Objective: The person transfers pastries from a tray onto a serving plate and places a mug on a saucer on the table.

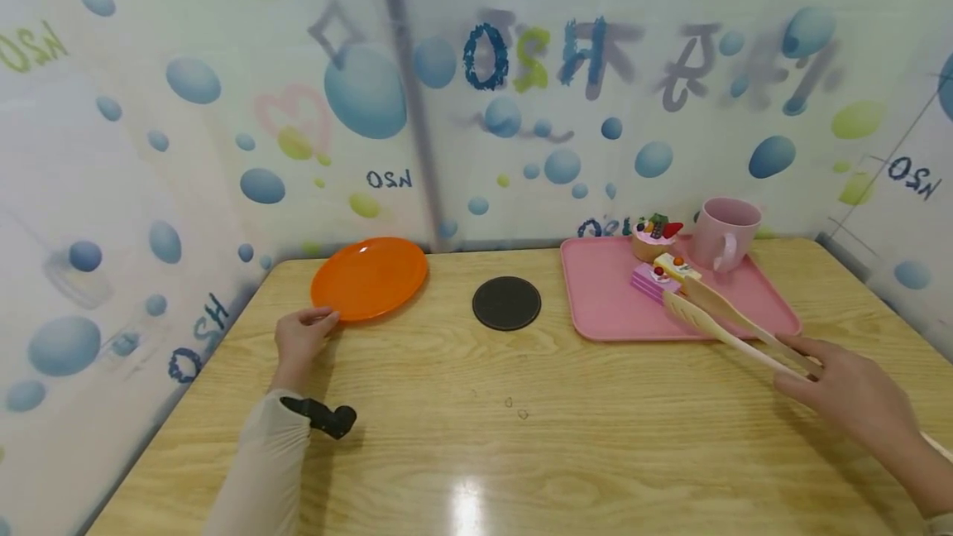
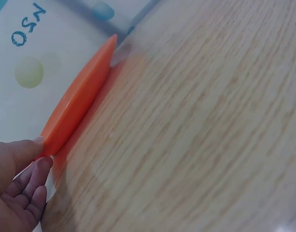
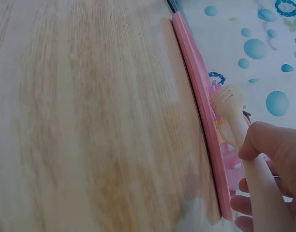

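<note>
At the left of the head view, my left hand (image 1: 301, 342) pinches the near rim of an orange plate (image 1: 370, 278), thumb on top and a finger underneath, as the left wrist view shows. My right hand (image 1: 856, 387) holds pale wooden-looking tongs (image 1: 733, 329). Their tips reach over a pink tray (image 1: 606, 296), beside a purple cake slice (image 1: 653, 282) and a yellow cake slice (image 1: 677, 266). Whether the tips grip a slice, I cannot tell. In the right wrist view the thumb presses along the tongs (image 3: 259, 186), and the slices are mostly hidden.
Toward the tray's back stand a cupcake topped with fruit (image 1: 653, 240) and a pink mug (image 1: 724, 234). A round black coaster (image 1: 507, 303) lies between plate and tray. A bubble-patterned curtain (image 1: 521, 147) borders the wooden table (image 1: 447, 420) behind and at the sides.
</note>
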Action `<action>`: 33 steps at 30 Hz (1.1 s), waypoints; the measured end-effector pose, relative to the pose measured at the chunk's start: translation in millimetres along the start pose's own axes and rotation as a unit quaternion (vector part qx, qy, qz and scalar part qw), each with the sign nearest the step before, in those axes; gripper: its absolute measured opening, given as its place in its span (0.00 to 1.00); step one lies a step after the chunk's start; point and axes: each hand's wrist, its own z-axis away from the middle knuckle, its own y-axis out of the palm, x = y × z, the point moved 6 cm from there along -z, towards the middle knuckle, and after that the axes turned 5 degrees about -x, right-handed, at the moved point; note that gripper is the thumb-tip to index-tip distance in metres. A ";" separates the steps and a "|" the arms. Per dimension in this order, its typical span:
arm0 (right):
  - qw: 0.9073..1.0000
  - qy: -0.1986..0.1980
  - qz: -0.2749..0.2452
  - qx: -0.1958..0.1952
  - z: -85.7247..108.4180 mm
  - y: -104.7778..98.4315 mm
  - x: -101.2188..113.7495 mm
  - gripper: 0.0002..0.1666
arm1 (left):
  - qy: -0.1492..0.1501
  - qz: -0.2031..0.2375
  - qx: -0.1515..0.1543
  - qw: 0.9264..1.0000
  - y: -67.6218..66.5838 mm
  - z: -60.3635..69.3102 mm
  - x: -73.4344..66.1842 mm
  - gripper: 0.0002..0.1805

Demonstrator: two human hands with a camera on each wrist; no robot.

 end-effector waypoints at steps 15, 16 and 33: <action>1.000 -0.017 -0.013 0.001 -8.1 2.7 9.8 0.41 | -0.020 0.007 0.011 1.000 0.3 -1.0 1.6 0.20; 1.000 -0.018 -0.013 0.002 -9.3 2.9 10.7 0.41 | -0.019 0.004 0.009 1.000 0.2 -0.7 1.2 0.20; 0.998 -0.047 -0.020 0.021 -27.4 4.8 23.8 0.43 | -0.024 0.027 0.011 0.999 0.5 -1.4 2.2 0.20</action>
